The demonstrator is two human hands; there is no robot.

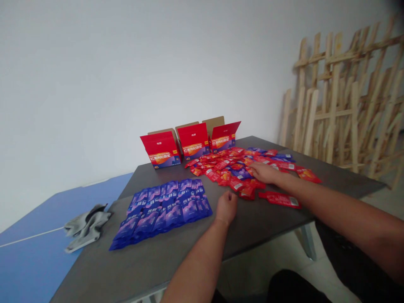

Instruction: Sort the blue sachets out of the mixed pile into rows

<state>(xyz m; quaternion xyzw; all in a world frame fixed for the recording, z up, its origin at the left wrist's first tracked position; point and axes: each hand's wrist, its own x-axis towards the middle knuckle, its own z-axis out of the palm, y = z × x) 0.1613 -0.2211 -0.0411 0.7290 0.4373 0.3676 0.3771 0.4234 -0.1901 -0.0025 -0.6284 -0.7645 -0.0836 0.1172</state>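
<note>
My left hand [226, 208] rests curled on the dark grey tabletop [132, 269], just right of a block of neatly laid blue-purple sachets [164, 212]. Nothing shows in its grip. My right hand [264, 173] lies with fingers stretched over the edge of a loose heap of red sachets [227, 168], touching them. A single red sachet [279, 199] lies apart, below that hand. Behind the heap stand several open red cartons with printed fronts and kraft-brown flaps, such as the middle one [193, 141].
A crumpled grey cloth [86, 227] lies at the table's left edge, next to a blue table [34, 261]. A stack of wooden lattice fencing [334, 101] leans against the white wall on the right. A metal table leg stands at the front right.
</note>
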